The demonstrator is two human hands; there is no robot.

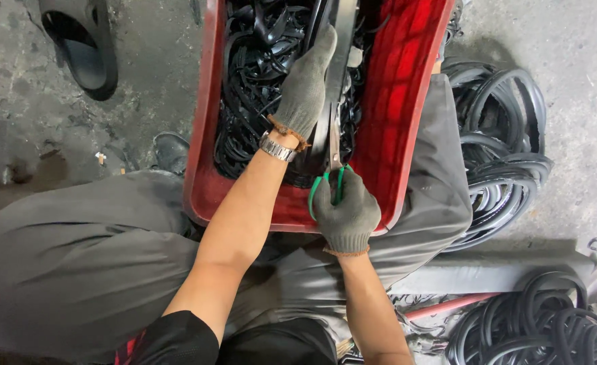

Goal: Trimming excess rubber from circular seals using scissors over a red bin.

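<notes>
**Cutting a rubber strip over a red crate**

My left hand point(305, 88), gloved, grips a black rubber strip point(339, 47) held taut above the red crate point(396, 101). My right hand point(345, 209) is closed on the green-handled scissors point(334, 159), blades meeting the strip. The crate, resting between my knees, already holds many cut black pieces point(251, 81). Uncut rubber coils point(501, 155) lie on the concrete floor point(28, 135) at right, so I judge much remains.

Long flat black rubber strip point(342, 47) ran lengthwise over the red crate point(406, 101), lying w/ tangled black offcuts beneath it. Green-handled scissors point(333, 177) stood upright at the crate's near end, blades pointing up along the strip's lower part, whether open or shut unclear.
</notes>
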